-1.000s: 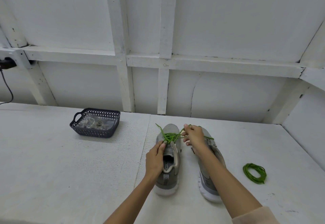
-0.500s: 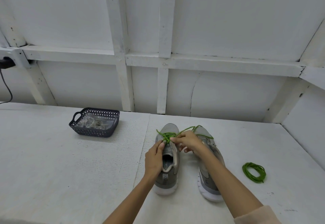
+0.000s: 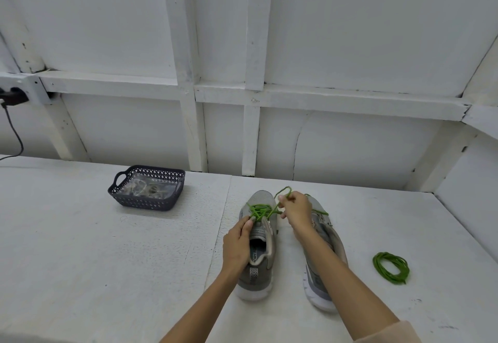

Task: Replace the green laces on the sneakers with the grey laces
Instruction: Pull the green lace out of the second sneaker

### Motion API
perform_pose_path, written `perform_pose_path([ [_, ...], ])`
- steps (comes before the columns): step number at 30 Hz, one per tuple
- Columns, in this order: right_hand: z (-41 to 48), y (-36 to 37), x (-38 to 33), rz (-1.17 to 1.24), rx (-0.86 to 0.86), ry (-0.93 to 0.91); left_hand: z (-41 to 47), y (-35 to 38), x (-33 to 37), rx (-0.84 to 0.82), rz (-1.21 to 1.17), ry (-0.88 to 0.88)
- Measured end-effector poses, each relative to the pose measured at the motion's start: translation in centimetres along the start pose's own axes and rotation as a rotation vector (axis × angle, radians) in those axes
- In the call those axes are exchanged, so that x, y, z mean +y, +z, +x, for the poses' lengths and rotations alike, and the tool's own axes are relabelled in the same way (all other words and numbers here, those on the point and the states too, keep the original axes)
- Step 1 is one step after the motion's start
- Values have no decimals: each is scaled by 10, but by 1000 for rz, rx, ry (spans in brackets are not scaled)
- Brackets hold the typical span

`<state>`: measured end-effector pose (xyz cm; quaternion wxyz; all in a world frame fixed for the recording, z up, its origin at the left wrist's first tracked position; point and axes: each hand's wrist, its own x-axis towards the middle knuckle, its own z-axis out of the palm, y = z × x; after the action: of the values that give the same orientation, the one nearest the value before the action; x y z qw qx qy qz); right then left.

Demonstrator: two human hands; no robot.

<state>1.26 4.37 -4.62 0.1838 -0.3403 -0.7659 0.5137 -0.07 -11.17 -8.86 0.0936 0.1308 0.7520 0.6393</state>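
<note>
Right hand lifted off eyelets, fingers pinching green lace, drawing it out. Left hand fingers grip sneaker. Unlacing underway.

White table: two sneakers, basket, coiled green lace.

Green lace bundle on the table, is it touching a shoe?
Apart. The head view shows bare white table between the green lace bundle and the nearest shoe.

Bright green laces thread a pale grey, white-soled sneaker; a coiled lace is the same green. The counter is white, the basket dark blue-grey with a diamond lattice pattern.
</note>
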Motion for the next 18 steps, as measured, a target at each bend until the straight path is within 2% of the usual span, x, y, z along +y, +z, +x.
perform_pose_path([
  [1,0,-1,-1,54,48,7,1,0,-1,1,-1,-3],
  [2,0,-2,-2,77,25,14,1,1,-2,2,0,-5],
  [6,-2,-8,1,-115,-351,48,3,1,-6,14,-4,-6],
  [8,0,-4,5,-127,-284,30,3,2,-6,10,-6,-6],
  [10,3,2,9,-56,-57,4,3,2,-7,6,-8,-6],
  [11,3,3,9,-26,-2,4,3,1,-7,9,-8,-10],
  [12,1,4,8,-17,-18,9,3,1,-7,11,-12,-13],
  [16,-5,7,9,-121,-280,38,3,1,-5,7,-19,-12],
  [18,-5,8,9,-89,-207,30,3,1,-6,7,-12,-20],
])
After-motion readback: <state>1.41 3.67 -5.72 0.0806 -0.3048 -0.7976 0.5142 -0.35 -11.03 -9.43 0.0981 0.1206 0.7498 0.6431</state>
